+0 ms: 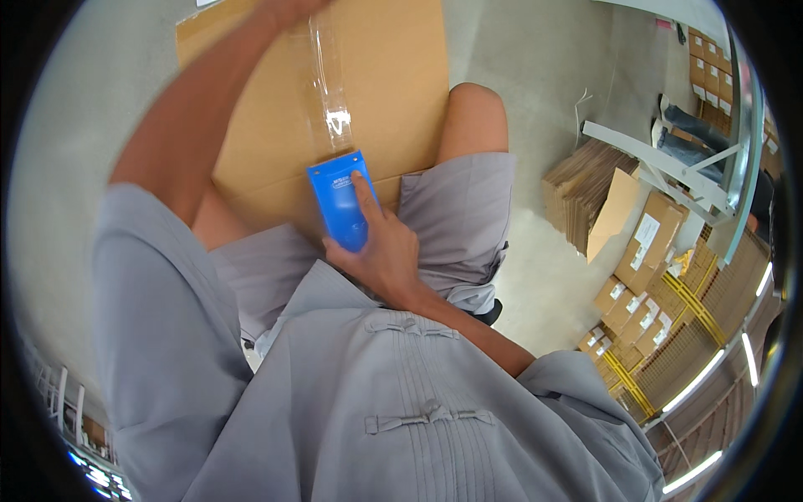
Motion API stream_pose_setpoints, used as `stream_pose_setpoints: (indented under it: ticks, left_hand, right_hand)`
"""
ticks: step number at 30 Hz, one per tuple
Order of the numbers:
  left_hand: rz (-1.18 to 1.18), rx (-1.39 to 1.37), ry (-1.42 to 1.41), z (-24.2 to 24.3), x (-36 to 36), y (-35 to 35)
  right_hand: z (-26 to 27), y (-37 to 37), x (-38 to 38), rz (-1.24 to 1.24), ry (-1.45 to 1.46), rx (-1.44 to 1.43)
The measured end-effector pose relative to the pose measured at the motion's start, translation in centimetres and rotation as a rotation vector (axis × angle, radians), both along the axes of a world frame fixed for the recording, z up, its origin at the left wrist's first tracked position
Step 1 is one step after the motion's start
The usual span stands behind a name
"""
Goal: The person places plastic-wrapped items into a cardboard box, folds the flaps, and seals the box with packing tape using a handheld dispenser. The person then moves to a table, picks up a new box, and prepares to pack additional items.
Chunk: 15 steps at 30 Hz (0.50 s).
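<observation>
My right hand (386, 251) grips a blue tape dispenser (342, 204), index finger stretched along its top and thumb at its lower left side. The dispenser's toothed edge faces away from me, over the near part of a large cardboard box (395, 81) between my knees. From that edge a strip of clear packing tape (326, 75) runs away from me along the box. My left arm reaches across the box's left part to the top of the picture. Of my left hand (304, 6) only a part shows at the top edge; its fingers are cut off.
On the floor at right stands a stack of flattened cardboard (580, 188), beside a metal-framed table (659, 163). Labelled cartons (649, 241) and yellow mesh barriers (693, 301) are farther right. A person's legs (690, 138) show beyond the table frame.
</observation>
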State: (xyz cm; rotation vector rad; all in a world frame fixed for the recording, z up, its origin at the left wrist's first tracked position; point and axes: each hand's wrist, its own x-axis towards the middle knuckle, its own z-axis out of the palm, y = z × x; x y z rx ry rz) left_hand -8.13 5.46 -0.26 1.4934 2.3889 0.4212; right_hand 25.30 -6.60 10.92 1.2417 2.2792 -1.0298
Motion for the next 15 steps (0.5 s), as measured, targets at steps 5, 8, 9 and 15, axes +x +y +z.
stream_pose_setpoints:
  ticks: [5,8,9,15]
  left_hand:
    - [0.128,0.12,0.269,-1.1,11.3,-5.7]
    - [0.134,0.132,0.317,-0.7,15.7,-8.5]
    - [0.146,0.159,0.265,-0.6,16.3,-8.9]
    - [0.145,0.149,0.188,0.0,16.3,-8.6]
  right_hand:
    - [-0.8,-0.3,0.5,-0.006,0.08,0.05]
    - [-1.1,-0.1,0.3,-0.015,0.108,0.041]
    - [-1.1,0.1,0.1,-0.017,0.126,0.053]
    - [-0.6,0.2,-0.7,-0.027,0.021,-0.002]
